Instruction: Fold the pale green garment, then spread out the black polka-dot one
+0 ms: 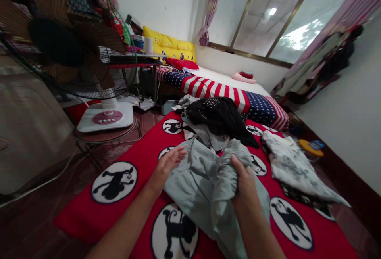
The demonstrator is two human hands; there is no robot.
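Observation:
Pale grey-green pants (199,175) with a gathered elastic waistband lie loosely spread on a red bed cover (139,207) printed with black animal figures in white ovals. My right hand (245,183) is closed on the bunched waistband, its thumb on top and most fingers hidden by cloth. At the pants' left edge is my left hand (168,165), fingers stretched out and holding nothing; whether it touches the fabric I cannot tell. Just beyond the pants sits a heap of clothes, with a black garment (220,116) over grey ones (208,134).
To the right, a white patterned garment (294,164) lies on top of darker cloth. A fan (56,41) stands on a stool (101,134) at the left. Behind are another bed with a stars-and-stripes cover (214,92), a window and hanging clothes (321,64).

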